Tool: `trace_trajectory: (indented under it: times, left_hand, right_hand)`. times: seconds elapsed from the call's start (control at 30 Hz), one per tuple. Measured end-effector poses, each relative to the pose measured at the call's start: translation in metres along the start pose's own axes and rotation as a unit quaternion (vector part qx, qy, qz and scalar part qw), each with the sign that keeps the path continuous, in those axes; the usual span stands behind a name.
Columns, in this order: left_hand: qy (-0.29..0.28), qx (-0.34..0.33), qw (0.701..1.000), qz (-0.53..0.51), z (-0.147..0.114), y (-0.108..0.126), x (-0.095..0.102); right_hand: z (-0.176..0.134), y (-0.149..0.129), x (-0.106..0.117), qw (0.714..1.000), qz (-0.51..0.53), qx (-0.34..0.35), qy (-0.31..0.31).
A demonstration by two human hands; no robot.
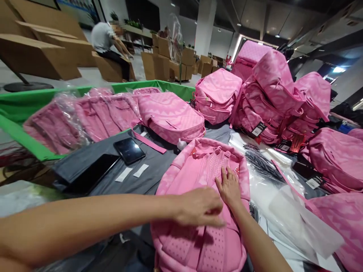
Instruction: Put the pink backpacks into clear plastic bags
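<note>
2 hands (215,196) on pink backpack (198,226), left loosely curled, right flat, fingers spread

A backpack (198,196) lies at the table's (153,166) near edge under 2 hands, the left hand (200,207) just left of the right hand (229,187). Behind it lies another backpack (170,115); a tablet (129,150) sits to the left, a heap of backpacks (272,98) toward the far right corner.

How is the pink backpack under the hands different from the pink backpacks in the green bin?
The backpack under the hands lies bare with its mesh back and straps up; the backpacks in the green bin are wrapped in clear plastic. The left hand and right hand rest on the first; nobody touches the binned ones. Both are pink.
</note>
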State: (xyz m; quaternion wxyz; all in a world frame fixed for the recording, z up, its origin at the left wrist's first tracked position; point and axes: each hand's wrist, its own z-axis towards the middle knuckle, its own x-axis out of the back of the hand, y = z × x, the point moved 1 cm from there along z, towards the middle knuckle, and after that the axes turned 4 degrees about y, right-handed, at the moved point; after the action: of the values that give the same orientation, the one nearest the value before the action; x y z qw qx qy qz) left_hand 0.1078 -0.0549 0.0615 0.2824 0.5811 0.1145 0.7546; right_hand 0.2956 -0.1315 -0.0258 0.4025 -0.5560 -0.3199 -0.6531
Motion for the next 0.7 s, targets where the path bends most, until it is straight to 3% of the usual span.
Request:
trace_trajectory:
  times: [0.1, 0.2, 0.3, 0.37, 0.43, 0.5, 0.6, 0.7]
  left_hand:
    - [0.009, -0.065, 0.996, 0.053, -0.026, 0.009, -0.017]
    - [0.007, -0.076, 0.99, 0.12, -0.025, -0.014, -0.046]
    - [0.006, -0.071, 0.987, 0.146, -0.015, -0.034, -0.066]
    - [0.006, -0.07, 0.987, 0.143, -0.013, -0.039, -0.071]
    - [0.0, -0.067, 0.989, 0.131, -0.015, -0.037, -0.072]
    - [0.0, -0.053, 0.992, 0.115, -0.021, -0.034, -0.072]
    - [0.006, -0.025, 0.995, 0.092, -0.032, -0.032, -0.076]
    - [0.047, 0.025, 0.993, 0.102, -0.036, -0.039, -0.085]
  right_hand:
    - [0.003, 0.001, -0.004, 0.997, 0.043, -0.009, 0.071]
    - [0.001, 0.004, 0.006, 0.987, 0.072, -0.011, 0.143]
    - [-0.022, -0.007, 0.031, 0.976, 0.101, 0.082, 0.172]
    - [-0.051, -0.026, 0.049, 0.947, 0.134, 0.258, 0.132]
    - [-0.082, -0.05, 0.063, 0.879, 0.16, 0.446, 0.058]
    - [-0.104, -0.071, 0.071, 0.809, 0.167, 0.564, -0.008]
    - [-0.111, -0.089, 0.059, 0.761, 0.163, 0.622, -0.085]
    - [-0.101, -0.088, 0.022, 0.739, 0.171, 0.643, -0.107]
